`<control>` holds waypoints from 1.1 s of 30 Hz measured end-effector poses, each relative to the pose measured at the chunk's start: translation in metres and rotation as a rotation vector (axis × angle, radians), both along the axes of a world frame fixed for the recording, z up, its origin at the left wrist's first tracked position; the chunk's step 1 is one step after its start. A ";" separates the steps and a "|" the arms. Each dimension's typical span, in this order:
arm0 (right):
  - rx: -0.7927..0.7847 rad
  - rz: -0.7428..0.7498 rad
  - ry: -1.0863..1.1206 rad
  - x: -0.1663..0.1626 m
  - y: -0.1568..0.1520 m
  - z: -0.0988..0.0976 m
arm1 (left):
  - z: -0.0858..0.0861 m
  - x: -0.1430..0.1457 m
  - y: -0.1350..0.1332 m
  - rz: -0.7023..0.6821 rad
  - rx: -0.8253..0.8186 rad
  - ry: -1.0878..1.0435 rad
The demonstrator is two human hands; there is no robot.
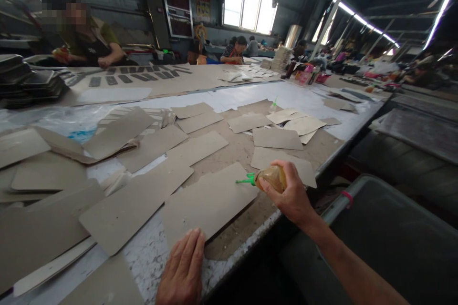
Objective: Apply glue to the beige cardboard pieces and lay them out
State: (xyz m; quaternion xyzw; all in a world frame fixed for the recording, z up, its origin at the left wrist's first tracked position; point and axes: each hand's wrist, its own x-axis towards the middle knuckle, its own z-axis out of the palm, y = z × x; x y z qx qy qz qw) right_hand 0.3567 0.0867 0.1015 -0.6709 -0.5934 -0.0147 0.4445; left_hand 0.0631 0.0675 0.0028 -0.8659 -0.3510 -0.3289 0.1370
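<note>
A squeeze bottle [271, 178] of amber liquid lies tipped sideways in my right hand [291, 193], its fingers wrapped round it. Its green nozzle [246, 179] points left, over the right end of a grey-beige cardboard sheet [211, 200]. I cannot tell whether the tip touches the sheet. My left hand [183, 269] is flat, fingers stretched out on the near end of that same sheet by the table's edge. Another cardboard sheet [136, 200] lies just left of it, and one more [282, 164] is partly behind the bottle.
Several loose sheets cover the worktable [229, 267]. A second squeeze bottle [273, 106] with a green nozzle stands farther back. At the far left are dark stacked pieces [28, 81], near a seated co-worker [89, 43]. Right of the table edge sits a grey bin [390, 228].
</note>
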 end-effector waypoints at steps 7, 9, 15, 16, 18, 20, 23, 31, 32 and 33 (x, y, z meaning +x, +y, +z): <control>-0.081 0.069 0.024 -0.005 -0.002 0.008 | -0.003 -0.001 0.000 0.010 -0.020 -0.015; -0.086 0.080 0.007 -0.005 -0.004 0.012 | -0.004 -0.002 0.000 0.012 -0.033 -0.019; -0.043 0.080 -0.040 -0.006 0.001 0.010 | -0.002 -0.001 0.000 0.001 -0.022 -0.022; -0.033 0.074 -0.042 -0.006 0.003 0.009 | -0.002 0.001 -0.001 0.011 -0.033 -0.037; -0.018 0.059 -0.053 -0.006 0.005 0.007 | -0.002 0.003 -0.002 0.029 -0.047 -0.068; -0.008 0.042 -0.060 -0.005 0.005 0.008 | -0.003 0.005 -0.003 0.035 -0.044 -0.089; -0.018 0.012 -0.031 -0.001 -0.002 0.012 | -0.005 0.003 -0.001 0.029 -0.029 -0.096; -0.133 0.077 0.415 -0.004 -0.024 0.026 | 0.012 0.022 -0.006 0.016 0.066 -0.061; -0.123 0.078 0.408 -0.009 -0.023 0.026 | 0.016 0.027 -0.007 0.024 0.084 -0.065; -0.123 0.089 0.393 -0.016 -0.021 0.024 | 0.018 0.033 -0.009 0.034 0.101 -0.071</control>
